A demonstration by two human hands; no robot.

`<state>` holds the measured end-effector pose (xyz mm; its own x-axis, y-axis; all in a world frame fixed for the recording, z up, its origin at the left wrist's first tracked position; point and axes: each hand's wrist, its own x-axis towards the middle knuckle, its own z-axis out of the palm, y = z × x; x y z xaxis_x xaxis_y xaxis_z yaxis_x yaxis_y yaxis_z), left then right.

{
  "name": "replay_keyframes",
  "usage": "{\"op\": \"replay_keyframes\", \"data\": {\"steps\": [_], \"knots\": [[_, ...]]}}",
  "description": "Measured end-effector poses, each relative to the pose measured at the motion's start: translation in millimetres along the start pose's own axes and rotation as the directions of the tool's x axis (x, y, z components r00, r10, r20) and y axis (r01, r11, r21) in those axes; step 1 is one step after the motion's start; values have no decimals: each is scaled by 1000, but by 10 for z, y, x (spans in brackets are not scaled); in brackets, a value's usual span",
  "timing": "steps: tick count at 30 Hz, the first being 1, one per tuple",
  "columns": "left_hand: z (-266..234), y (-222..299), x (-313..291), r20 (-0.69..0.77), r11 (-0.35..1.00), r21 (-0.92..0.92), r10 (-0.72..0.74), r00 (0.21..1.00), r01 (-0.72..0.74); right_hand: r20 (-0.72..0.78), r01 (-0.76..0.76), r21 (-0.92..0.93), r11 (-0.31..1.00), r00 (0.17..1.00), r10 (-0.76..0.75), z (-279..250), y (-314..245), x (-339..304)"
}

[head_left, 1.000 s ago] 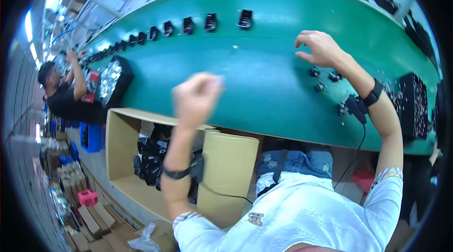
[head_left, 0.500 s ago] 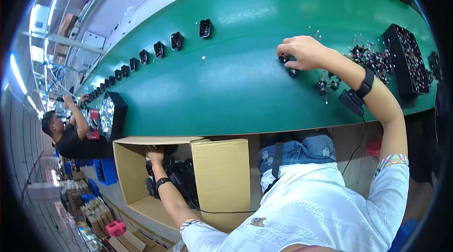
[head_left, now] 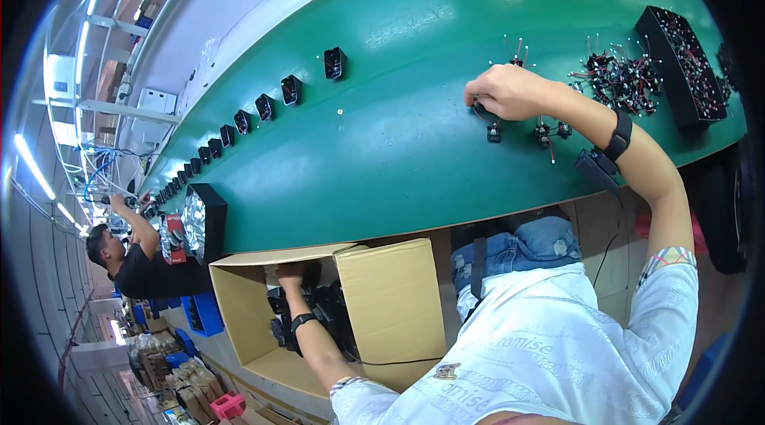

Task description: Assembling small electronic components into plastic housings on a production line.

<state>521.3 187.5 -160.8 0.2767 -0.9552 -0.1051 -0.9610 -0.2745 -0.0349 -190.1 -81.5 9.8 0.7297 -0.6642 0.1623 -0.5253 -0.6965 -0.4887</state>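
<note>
Pinch gently with the right hand (head_left: 508, 93), narrowed on a wired part (head_left: 482, 111), untugging the black block (head_left: 494, 135) below its fingers; the left hand's (head_left: 292, 276) grip is hidden.

Pink stool (head_left: 228, 403), perhaps, and blue bin (head_left: 210, 315)

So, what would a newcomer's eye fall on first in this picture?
Probably the long green table, where a row of black housings runs toward a co-worker at the left. Next, right of centre, the right hand is among small black wired parts, while the left hand is inside an open cardboard box at the table's near edge.
</note>
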Motion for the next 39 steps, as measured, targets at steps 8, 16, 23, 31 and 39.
{"op": "replay_keyframes", "data": {"steps": [8, 16, 23, 31, 39], "knots": [[-1283, -17, -399, -20, 117, -986, -795, 606, 122, -61, -128, 213, 969, 988, 144, -170, -112, -61], [-2822, 2533, -249, -219, 275, -947, -179, 959, -165, -479, 211, -23, 977, 856, -196, -200, -243, 57], [-2677, 4127, 236, -126, 245, -918, 566, 814, -313, -323, 132, 519, 844, 945, 51, -308, -599, 94], [-2472, 4290, 328, -105, -101, -994, 726, 680, -45, -397, 468, 333, 819, 857, -328, -369, -1038, 217], [-2480, 4247, 374, -38, -124, -989, 753, 656, 84, -345, 545, 183, 818, 815, -466, -284, -1077, 337]]}}
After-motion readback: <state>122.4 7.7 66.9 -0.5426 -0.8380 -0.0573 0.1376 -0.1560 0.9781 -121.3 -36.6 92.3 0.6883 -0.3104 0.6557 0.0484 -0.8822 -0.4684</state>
